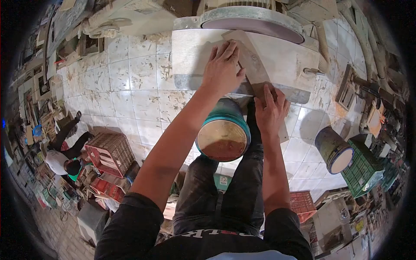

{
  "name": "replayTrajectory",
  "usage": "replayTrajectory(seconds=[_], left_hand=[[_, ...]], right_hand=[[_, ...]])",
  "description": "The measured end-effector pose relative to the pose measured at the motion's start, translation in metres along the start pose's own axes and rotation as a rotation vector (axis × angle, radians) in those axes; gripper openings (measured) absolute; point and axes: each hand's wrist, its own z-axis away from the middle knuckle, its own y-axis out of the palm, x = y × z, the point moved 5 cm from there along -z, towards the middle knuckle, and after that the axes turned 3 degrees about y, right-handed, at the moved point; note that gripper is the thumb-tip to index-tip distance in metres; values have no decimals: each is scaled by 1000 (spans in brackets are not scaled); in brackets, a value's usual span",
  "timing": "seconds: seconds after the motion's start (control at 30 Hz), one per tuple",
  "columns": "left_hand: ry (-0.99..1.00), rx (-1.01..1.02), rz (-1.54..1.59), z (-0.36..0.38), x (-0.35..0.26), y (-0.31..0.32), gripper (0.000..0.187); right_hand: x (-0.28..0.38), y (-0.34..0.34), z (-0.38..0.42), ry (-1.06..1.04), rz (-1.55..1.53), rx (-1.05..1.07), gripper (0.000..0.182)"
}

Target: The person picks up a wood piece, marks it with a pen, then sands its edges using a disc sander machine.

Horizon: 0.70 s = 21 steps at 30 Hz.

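A long, flat brownish board (251, 60) lies slantwise on the pale work table (190, 47), its far end close to the round disc of a machine (255, 27). My left hand (223, 67) rests on the board's left edge near the far end, fingers stretched forward and slightly apart. Lower down, my right hand (271, 106) lies over the near part of the board with its fingers spread on it. The near end of the board sticks out past the table's front edge, partly hidden under my right hand and wrist.
A teal bucket with a round lid (223, 136) stands between my legs. Another bucket (333, 149) and a green crate (364, 167) are at the right. Red crates (110, 154) and a seated person (63, 158) are at the left. Hoses (323, 43) hang at the upper right.
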Motion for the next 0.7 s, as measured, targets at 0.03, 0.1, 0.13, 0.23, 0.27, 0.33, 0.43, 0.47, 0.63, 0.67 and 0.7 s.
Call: replayTrajectory(seconds=[0.03,0.1,0.13,0.23,0.27,0.33,0.43,0.47,0.63,0.67,0.7], left_hand=[[7,10,3,0,1,-1,74],[17,12,-5,0,3,-1,73],[23,12,-12,0,4,-1,73],[34,26,-10,-1,6,-2,72],[38,27,-9,-2,6,-2,72],[39,23,-21,-3,6,-4,71],[51,28,-19,-4,8,-5,70],[54,28,-19,-4,8,-6,70],[63,30,-31,-5,11,-5,70],[65,31,-32,-5,11,-5,70],[67,28,-35,-5,11,-6,70]], right_hand=[[1,3,2,4,-1,-3,59],[2,11,7,48,-46,-11,58],[3,13,9,51,-46,-13,58],[10,17,15,63,-34,-35,57],[13,18,16,69,-32,-55,57],[18,19,20,77,-29,-77,57],[25,23,24,110,-36,-71,58],[28,24,25,116,-38,-74,59],[39,30,31,113,-36,-94,62],[42,30,31,125,-41,-94,62],[45,31,32,136,-46,-93,63]])
